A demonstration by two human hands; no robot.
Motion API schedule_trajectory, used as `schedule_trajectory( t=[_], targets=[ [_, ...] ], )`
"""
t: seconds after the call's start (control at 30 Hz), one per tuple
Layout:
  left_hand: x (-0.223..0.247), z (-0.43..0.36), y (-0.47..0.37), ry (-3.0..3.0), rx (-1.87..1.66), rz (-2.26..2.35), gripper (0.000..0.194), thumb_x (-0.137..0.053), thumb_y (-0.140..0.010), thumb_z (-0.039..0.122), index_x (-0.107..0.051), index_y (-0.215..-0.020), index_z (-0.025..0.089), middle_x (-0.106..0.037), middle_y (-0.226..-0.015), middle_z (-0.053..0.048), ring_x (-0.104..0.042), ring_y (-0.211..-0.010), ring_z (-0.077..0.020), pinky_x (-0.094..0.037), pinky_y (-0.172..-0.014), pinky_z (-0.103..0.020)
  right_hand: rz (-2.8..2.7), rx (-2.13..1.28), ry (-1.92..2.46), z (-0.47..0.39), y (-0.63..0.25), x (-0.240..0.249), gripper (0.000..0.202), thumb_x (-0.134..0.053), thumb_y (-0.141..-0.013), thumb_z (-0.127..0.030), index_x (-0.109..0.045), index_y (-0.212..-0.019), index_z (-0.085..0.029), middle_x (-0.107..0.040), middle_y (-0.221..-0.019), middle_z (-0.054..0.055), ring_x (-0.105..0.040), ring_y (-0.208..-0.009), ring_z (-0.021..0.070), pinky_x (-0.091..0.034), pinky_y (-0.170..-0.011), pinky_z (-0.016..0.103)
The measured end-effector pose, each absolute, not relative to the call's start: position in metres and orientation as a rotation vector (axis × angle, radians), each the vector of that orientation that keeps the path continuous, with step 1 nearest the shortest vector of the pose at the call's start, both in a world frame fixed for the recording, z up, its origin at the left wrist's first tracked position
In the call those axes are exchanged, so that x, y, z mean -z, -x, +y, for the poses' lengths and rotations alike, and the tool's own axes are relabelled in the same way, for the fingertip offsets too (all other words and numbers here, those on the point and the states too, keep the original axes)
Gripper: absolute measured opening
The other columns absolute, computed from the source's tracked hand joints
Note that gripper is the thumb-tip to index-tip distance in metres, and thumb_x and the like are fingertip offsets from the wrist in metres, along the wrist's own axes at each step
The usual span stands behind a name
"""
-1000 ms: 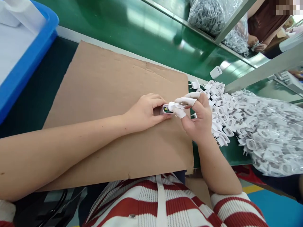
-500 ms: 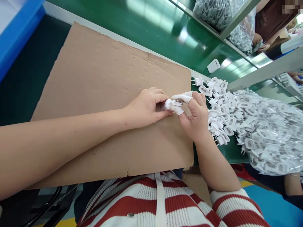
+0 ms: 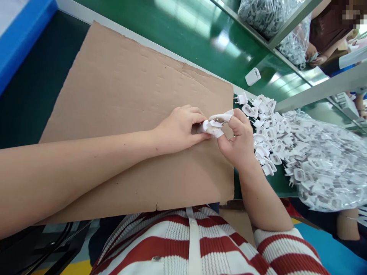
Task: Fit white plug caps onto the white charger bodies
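Observation:
My left hand (image 3: 179, 130) and my right hand (image 3: 239, 139) meet over a brown cardboard sheet (image 3: 129, 114) and together grip a small white charger body (image 3: 205, 126). White finger cots cover the thumb and two fingers of my right hand, which press a white plug cap with metal prongs onto the charger's end. My fingers hide most of the piece. A heap of loose white plug caps (image 3: 265, 130) lies just right of my right hand.
A clear bag of more plug caps (image 3: 323, 164) spreads at the right. One white charger (image 3: 252, 76) stands on the green conveyor belt (image 3: 183, 34). A blue bin (image 3: 20, 34) sits at far left. Another person's hands (image 3: 315, 57) work at top right.
The open charger end with its circuit board showed a second ago; the cap now covers it. My right hand's fingers have curled in, and the view has shifted slightly left.

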State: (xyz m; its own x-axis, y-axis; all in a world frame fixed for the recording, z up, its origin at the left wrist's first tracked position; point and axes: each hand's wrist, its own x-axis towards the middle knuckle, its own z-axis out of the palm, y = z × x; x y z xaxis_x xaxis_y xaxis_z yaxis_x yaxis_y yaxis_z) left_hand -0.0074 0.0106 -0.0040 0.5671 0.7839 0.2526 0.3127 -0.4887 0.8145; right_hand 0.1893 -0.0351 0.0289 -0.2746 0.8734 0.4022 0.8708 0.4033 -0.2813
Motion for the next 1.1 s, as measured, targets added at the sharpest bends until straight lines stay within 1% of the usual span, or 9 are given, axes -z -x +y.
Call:
schedule_trajectory(
  t=[0.23,0.4,0.5,0.6,0.7,0.8,0.87,1.0,1.1],
  targets=[
    [0.006,0.010,0.007,-2.056,-0.846,0.865,0.024,-0.068,-0.087,0.042,-0.077,-0.094,0.021,-0.073,-0.097,-0.006,-0.064,-0.096,-0.0263,-0.048,-0.093,-0.041,-2.014,0.009,1.409,-0.038,-0.183,-0.011,0.014,-0.060,-0.091,-0.025,-0.069,-0.101,-0.023,-0.051,-0.083,0.003,-0.054,-0.082,0.0223,-0.047,-0.081,0.041],
    [0.008,0.009,0.007,-2.086,-0.898,0.905,0.030,-0.065,-0.087,0.044,-0.078,-0.097,0.019,-0.071,-0.092,-0.008,-0.063,-0.092,-0.0259,-0.048,-0.089,-0.040,-1.887,-0.054,1.380,-0.034,-0.176,-0.003,0.016,-0.062,-0.092,-0.027,-0.071,-0.104,-0.022,-0.056,-0.086,0.004,-0.056,-0.086,0.0228,-0.050,-0.080,0.040],
    [0.007,0.011,0.009,-2.116,-0.890,0.909,0.031,-0.066,-0.087,0.048,-0.078,-0.095,0.020,-0.071,-0.091,-0.007,-0.062,-0.089,-0.0250,-0.048,-0.088,-0.040,-1.857,-0.198,1.326,-0.033,-0.179,-0.008,0.021,-0.067,-0.089,-0.028,-0.074,-0.108,-0.023,-0.061,-0.088,0.003,-0.060,-0.088,0.0212,-0.053,-0.084,0.039],
    [0.005,0.014,0.013,-2.073,-0.830,0.878,0.032,-0.071,-0.085,0.052,-0.078,-0.093,0.021,-0.071,-0.094,-0.006,-0.064,-0.091,-0.0246,-0.050,-0.086,-0.038,-1.911,-0.435,1.311,-0.035,-0.190,-0.018,0.033,-0.072,-0.086,-0.027,-0.073,-0.120,-0.026,-0.069,-0.104,0.003,-0.065,-0.101,0.0210,-0.054,-0.097,0.041],
    [0.001,0.018,0.018,-2.042,-0.759,0.821,0.033,-0.073,-0.085,0.052,-0.079,-0.101,0.024,-0.072,-0.103,-0.005,-0.066,-0.101,-0.0252,-0.052,-0.091,-0.036,-1.914,-0.523,1.295,-0.037,-0.199,-0.023,0.036,-0.071,-0.086,-0.022,-0.073,-0.122,-0.027,-0.073,-0.116,0.004,-0.068,-0.109,0.0211,-0.053,-0.103,0.043],
    [-0.006,0.023,0.025,-2.048,-0.670,0.767,0.047,-0.078,-0.080,0.052,-0.075,-0.119,0.027,-0.072,-0.118,-0.004,-0.063,-0.116,-0.0276,-0.050,-0.103,-0.038,-1.886,-0.513,1.311,-0.036,-0.202,-0.023,0.034,-0.071,-0.083,-0.019,-0.076,-0.116,-0.027,-0.075,-0.108,0.002,-0.070,-0.103,0.0211,-0.055,-0.100,0.043],
    [-0.010,0.026,0.028,-2.007,-0.583,0.714,0.052,-0.077,-0.082,0.053,-0.072,-0.127,0.029,-0.070,-0.127,-0.003,-0.061,-0.123,-0.0281,-0.048,-0.107,-0.038,-1.870,-0.532,1.318,-0.035,-0.202,-0.022,0.035,-0.073,-0.082,-0.018,-0.076,-0.116,-0.027,-0.076,-0.106,0.002,-0.071,-0.101,0.0211,-0.056,-0.099,0.042],
    [-0.012,0.030,0.029,-1.860,-0.541,0.714,0.037,-0.058,-0.097,0.052,-0.077,-0.116,0.027,-0.072,-0.127,-0.002,-0.063,-0.122,-0.0267,-0.048,-0.109,-0.038,-1.825,-0.571,1.317,-0.035,-0.200,-0.022,0.038,-0.075,-0.081,-0.017,-0.075,-0.118,-0.026,-0.076,-0.113,0.002,-0.073,-0.098,0.0192,-0.058,-0.097,0.038],
    [-0.008,0.028,0.024,-1.811,-0.613,0.868,0.035,-0.054,-0.099,0.047,-0.079,-0.107,0.024,-0.075,-0.116,-0.003,-0.067,-0.114,-0.0273,-0.050,-0.104,-0.040,-1.823,-0.554,1.329,-0.037,-0.199,-0.023,0.039,-0.074,-0.079,-0.013,-0.076,-0.115,-0.026,-0.077,-0.112,0.001,-0.073,-0.096,0.0186,-0.059,-0.095,0.038]
  ],
)
